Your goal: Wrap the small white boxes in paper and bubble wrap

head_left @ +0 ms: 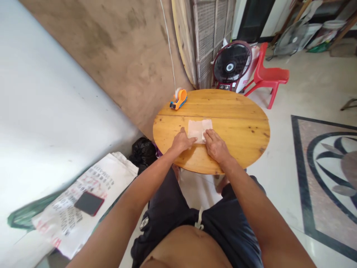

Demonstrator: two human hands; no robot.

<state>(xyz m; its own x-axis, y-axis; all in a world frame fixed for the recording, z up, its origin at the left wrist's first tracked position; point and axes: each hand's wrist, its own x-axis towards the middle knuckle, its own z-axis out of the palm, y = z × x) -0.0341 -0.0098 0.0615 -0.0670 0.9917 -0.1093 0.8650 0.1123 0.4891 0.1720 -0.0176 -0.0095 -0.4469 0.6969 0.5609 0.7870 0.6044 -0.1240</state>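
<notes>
A thin, pale pinkish-white sheet [195,128] lies on the round wooden table [228,111] in front of me; whether it is paper or plastic, I cannot tell. At its left edge rests my left hand [182,143], thumb laid on the sheet's lower part and a finger stretched away from it. My right hand [216,147] covers the lower right side, its fingers extended and pressing down on a small whiter patch [203,136]. Neither hand lifts the sheet. An orange and blue tape dispenser [180,98] with a roll of tape stands near the table's back left edge.
Behind the table are a black fan [230,66] and a small red chair [267,74]. To my left, a phone [89,203] lies on a printed white sack [111,175], near a black plastic bag [142,150]. A brown board [125,56] leans along the left wall.
</notes>
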